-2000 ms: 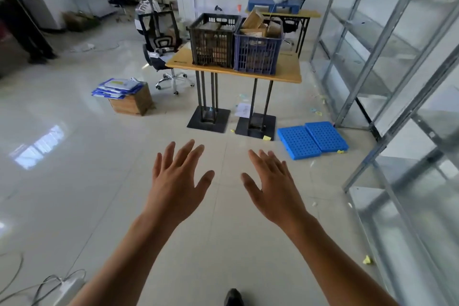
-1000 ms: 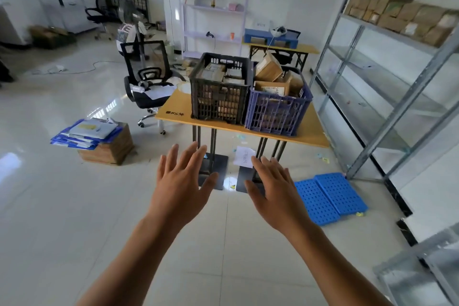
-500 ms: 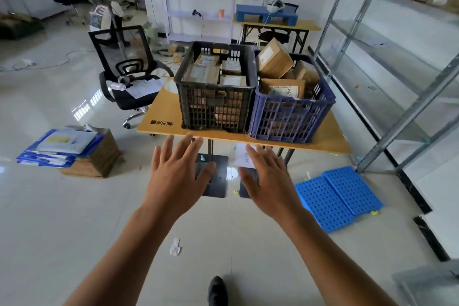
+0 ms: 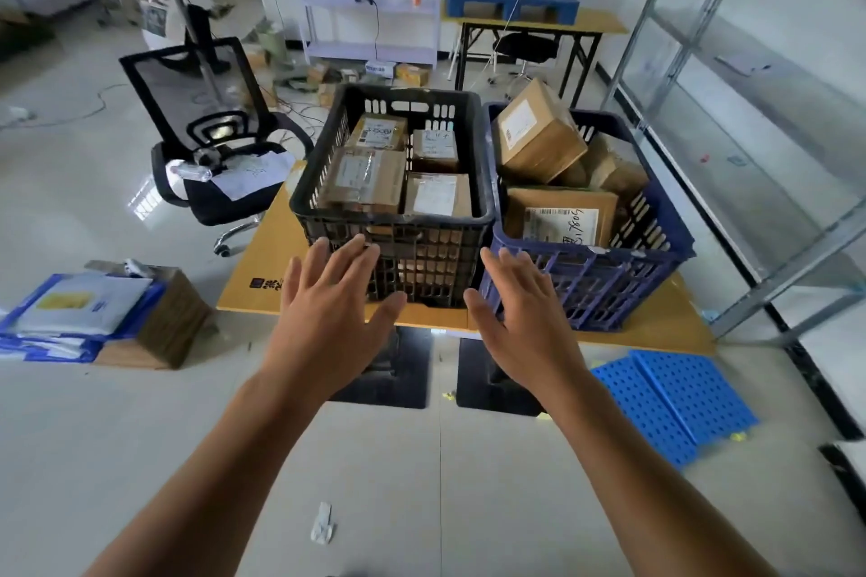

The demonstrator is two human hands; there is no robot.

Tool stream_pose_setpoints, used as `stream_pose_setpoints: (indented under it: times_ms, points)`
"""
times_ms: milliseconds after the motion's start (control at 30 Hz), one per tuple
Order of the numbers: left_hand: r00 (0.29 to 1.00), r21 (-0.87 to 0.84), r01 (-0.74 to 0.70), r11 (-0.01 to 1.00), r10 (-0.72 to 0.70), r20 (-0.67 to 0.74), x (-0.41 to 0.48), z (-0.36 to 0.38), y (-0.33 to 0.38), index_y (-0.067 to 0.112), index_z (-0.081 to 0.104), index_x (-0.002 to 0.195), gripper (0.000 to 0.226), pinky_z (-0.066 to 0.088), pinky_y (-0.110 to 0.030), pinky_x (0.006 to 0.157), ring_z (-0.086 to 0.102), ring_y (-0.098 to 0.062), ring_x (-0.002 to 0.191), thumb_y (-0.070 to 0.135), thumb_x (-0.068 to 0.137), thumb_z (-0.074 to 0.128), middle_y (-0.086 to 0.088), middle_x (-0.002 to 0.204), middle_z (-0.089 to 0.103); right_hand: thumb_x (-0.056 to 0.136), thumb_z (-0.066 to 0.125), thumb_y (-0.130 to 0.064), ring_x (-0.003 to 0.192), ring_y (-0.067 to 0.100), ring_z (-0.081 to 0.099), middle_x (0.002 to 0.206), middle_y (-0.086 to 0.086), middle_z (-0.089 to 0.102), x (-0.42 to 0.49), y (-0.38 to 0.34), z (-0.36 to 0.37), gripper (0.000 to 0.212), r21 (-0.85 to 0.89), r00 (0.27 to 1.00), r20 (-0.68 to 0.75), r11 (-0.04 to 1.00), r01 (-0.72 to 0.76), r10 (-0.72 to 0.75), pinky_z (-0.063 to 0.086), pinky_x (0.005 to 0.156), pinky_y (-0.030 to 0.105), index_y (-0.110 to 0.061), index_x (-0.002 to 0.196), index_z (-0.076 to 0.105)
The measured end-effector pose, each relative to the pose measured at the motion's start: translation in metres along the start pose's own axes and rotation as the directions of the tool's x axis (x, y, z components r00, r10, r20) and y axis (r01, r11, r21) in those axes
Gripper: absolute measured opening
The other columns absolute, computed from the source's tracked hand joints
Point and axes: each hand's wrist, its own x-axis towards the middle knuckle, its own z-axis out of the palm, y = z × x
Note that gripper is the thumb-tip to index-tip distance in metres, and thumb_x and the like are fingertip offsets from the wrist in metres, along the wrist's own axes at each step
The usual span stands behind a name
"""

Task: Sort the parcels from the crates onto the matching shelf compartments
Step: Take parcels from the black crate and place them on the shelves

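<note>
Short of the black crate (image 4: 392,197), I hold left hand (image 4: 328,316) and right hand (image 4: 525,323) out, fingers spread, empty, ready to reach in. Parcels (image 4: 365,176) fill it; more sit in the blue crate (image 4: 595,267) beside it, shelves (image 4: 750,75) beyond.

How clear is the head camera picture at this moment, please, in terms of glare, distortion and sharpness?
In the head view, the wide lens bows the metal shelving at the right edge; window glare sits on the glossy floor beside the office chair; the black crate, blue crate and both open hands, left and right, look fairly sharp; the parcel labels' print is too small to read.
</note>
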Motion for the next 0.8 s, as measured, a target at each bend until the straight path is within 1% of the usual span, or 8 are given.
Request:
stream_pose_setpoints:
  times_ms: [100, 200, 267, 400, 567, 667, 800]
  points:
    - [1.000, -0.011, -0.022, 1.000, 0.022, 0.011, 0.044, 0.010, -0.017, 0.026, 0.028, 0.159, 0.079, -0.001, -0.050, 0.125, 0.004, -0.026, 0.157, 0.070, 0.094, 0.027, 0.007, 0.169, 0.020, 0.099, 0.019, -0.072, 0.161, 0.019, 0.004, 0.173, 0.001, 0.018, 0.039, 0.003, 0.011, 0.076, -0.010, 1.000, 0.006, 1.000, -0.014, 0.014, 0.014, 0.130, 0.051, -0.032, 0.164, 0.019]
    - [0.997, -0.013, -0.073, 0.997, 0.073, 0.012, 0.092, 0.023, -0.040, 0.024, 0.031, 0.158, 0.076, 0.003, -0.054, 0.127, 0.008, -0.026, 0.157, 0.069, 0.096, 0.029, 0.004, 0.167, 0.025, 0.100, 0.022, -0.070, 0.161, 0.020, 0.003, 0.173, 0.001, 0.018, 0.081, 0.004, 0.021, 0.075, -0.037, 0.999, 0.010, 0.999, -0.035, 0.035, 0.014, 0.130, 0.051, -0.031, 0.164, 0.019]
    - [0.995, -0.014, -0.102, 0.995, 0.103, 0.019, 0.126, 0.030, -0.055, 0.023, 0.032, 0.157, 0.075, 0.002, -0.053, 0.126, 0.010, -0.027, 0.156, 0.068, 0.097, 0.031, 0.001, 0.166, 0.028, 0.100, 0.023, -0.068, 0.161, 0.021, 0.004, 0.173, 0.002, 0.019, 0.109, 0.003, 0.026, 0.075, -0.055, 0.999, 0.005, 0.997, -0.054, 0.054, 0.015, 0.130, 0.051, -0.031, 0.164, 0.019]
    - [0.984, -0.035, -0.151, 0.988, 0.153, 0.090, 0.189, 0.042, -0.075, 0.022, 0.032, 0.156, 0.074, 0.005, -0.055, 0.126, 0.011, -0.030, 0.156, 0.067, 0.098, 0.033, -0.001, 0.166, 0.028, 0.100, 0.029, -0.064, 0.161, 0.021, 0.004, 0.172, 0.003, 0.020, 0.159, 0.001, 0.033, 0.073, -0.052, 0.992, 0.007, 0.991, -0.126, 0.126, 0.013, 0.130, 0.052, -0.030, 0.164, 0.020]
    - [0.949, -0.070, -0.243, 0.967, 0.252, 0.189, 0.263, 0.064, -0.088, 0.025, 0.027, 0.158, 0.073, -0.001, -0.055, 0.126, 0.003, -0.031, 0.157, 0.066, 0.099, 0.037, 0.000, 0.168, 0.022, 0.105, 0.039, -0.057, 0.160, 0.021, 0.004, 0.173, 0.002, 0.018, 0.206, 0.010, 0.046, 0.067, -0.102, 0.979, 0.007, 0.974, -0.201, 0.203, 0.010, 0.130, 0.050, -0.030, 0.164, 0.021]
    - [0.930, -0.067, -0.262, 0.963, 0.270, 0.249, 0.296, 0.082, -0.087, 0.026, 0.022, 0.160, 0.075, -0.001, -0.056, 0.126, 0.001, -0.031, 0.157, 0.066, 0.098, 0.039, 0.000, 0.169, 0.020, 0.105, 0.038, -0.058, 0.160, 0.021, 0.003, 0.173, 0.003, 0.018, 0.222, 0.016, 0.052, 0.069, -0.127, 0.972, 0.021, 0.965, -0.228, 0.232, 0.009, 0.129, 0.047, -0.028, 0.164, 0.022]
    - [0.913, -0.038, -0.269, 0.962, 0.268, 0.308, 0.333, 0.110, -0.082, 0.027, 0.017, 0.161, 0.080, -0.001, -0.056, 0.126, 0.000, -0.030, 0.158, 0.067, 0.097, 0.041, 0.001, 0.170, 0.016, 0.101, 0.031, -0.064, 0.161, 0.019, -0.003, 0.174, 0.002, 0.015, 0.244, 0.033, 0.057, 0.074, -0.158, 0.973, 0.048, 0.963, -0.216, 0.226, 0.010, 0.129, 0.044, -0.026, 0.164, 0.023]
